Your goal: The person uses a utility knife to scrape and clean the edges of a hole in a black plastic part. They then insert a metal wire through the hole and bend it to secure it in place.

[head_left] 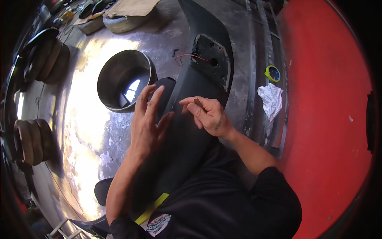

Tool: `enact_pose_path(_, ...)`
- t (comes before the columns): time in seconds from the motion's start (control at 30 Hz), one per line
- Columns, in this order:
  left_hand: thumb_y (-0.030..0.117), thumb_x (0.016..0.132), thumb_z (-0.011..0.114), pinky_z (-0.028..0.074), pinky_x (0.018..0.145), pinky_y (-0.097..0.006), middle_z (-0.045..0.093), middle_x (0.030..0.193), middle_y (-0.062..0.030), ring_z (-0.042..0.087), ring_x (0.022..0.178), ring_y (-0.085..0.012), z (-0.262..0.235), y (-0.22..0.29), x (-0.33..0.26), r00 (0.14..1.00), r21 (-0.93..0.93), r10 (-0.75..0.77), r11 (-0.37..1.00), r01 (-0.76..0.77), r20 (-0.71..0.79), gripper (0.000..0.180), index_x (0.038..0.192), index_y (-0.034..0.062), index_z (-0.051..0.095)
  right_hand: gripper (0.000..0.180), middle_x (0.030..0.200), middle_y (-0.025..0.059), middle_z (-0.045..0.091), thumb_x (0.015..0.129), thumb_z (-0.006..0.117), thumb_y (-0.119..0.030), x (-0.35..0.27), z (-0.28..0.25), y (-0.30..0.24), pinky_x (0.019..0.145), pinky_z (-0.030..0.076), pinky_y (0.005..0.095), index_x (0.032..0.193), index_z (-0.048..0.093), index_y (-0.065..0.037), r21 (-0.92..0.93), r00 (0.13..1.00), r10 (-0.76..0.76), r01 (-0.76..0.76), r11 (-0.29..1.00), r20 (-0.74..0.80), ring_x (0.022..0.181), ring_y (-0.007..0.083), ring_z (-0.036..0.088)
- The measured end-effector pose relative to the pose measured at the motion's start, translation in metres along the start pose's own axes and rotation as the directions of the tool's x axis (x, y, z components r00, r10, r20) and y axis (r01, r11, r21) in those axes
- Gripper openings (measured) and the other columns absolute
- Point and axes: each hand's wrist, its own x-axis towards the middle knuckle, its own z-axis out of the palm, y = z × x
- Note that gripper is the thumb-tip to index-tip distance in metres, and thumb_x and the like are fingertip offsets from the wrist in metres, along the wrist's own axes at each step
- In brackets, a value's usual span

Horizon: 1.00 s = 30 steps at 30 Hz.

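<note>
Left hand (pixel 146 121): grip spread, seemingly empty | Right hand (pixel 210 115): grip pinching small flat brown piece (pixel 199 104) (likely for fingertip control) | Long matte-black moulded panel (pixel 189 84): beneath both hands, presumably for reach, right of round grey metal drum (pixel 112 69)

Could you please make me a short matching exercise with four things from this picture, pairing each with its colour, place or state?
Things:
1. round open container
2. crumpled cloth
3. thin wire
4. right hand

Descriptions:
A. red, partly over the dark panel
B. pinching a small brown piece
C. left of the dark panel in the picture
D. white, just below a yellow-green ring in the picture

Pairs: 1-C, 2-D, 3-A, 4-B
</note>
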Motion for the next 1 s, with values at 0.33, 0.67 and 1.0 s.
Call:
enact_pose_path(0.33,0.015,0.094,0.087,0.057,0.094,-0.041,0.075,0.116,-0.0157,0.073,0.106,-0.0288,0.099,0.005,0.107,0.971,-0.34,-0.085,0.94,0.004,-0.223,0.052,0.141,0.0024,0.07,0.035,0.081,0.0039,0.066,0.116,0.061,-0.027,-0.018,-0.018,0.01,0.063,0.047,0.0264,0.128,0.076,0.002,0.047,0.993,-0.025,0.031,0.998,-0.118,0.069,0.0068,0.058)
enact_pose_path(0.67,0.007,0.093,0.086,0.052,0.064,-0.039,0.066,0.086,-0.01,0.067,0.071,-0.0279,0.1,0.014,0.092,0.932,-0.368,0.091,0.902,-0.227,-0.352,0.012,0.09,0.002,0.076,0.03,0.097,0.0047,0.065,0.106,0.055,-0.011,-0.032,-0.081,-0.068,0.073,0.049,0.0293,0.124,0.074,0.003,-0.441,0.892,-0.318,0.155,0.884,-0.322,0.081,0.014,0.063)
enact_pose_path(1.0,0.013,0.099,0.081,0.057,0.077,-0.034,0.077,0.093,-0.0136,0.075,0.083,-0.0222,0.096,0.02,0.084,0.973,-0.611,-0.179,0.79,0.056,-0.143,0.017,0.106,-0.0015,0.078,0.024,0.098,0.017,0.071,0.102,0.071,-0.004,0.06,-0.098,-0.089,0.077,0.055,0.0409,0.124,0.079,-0.003,-0.795,0.937,-0.343,0.16,0.585,-0.065,0.085,0.0314,0.07)
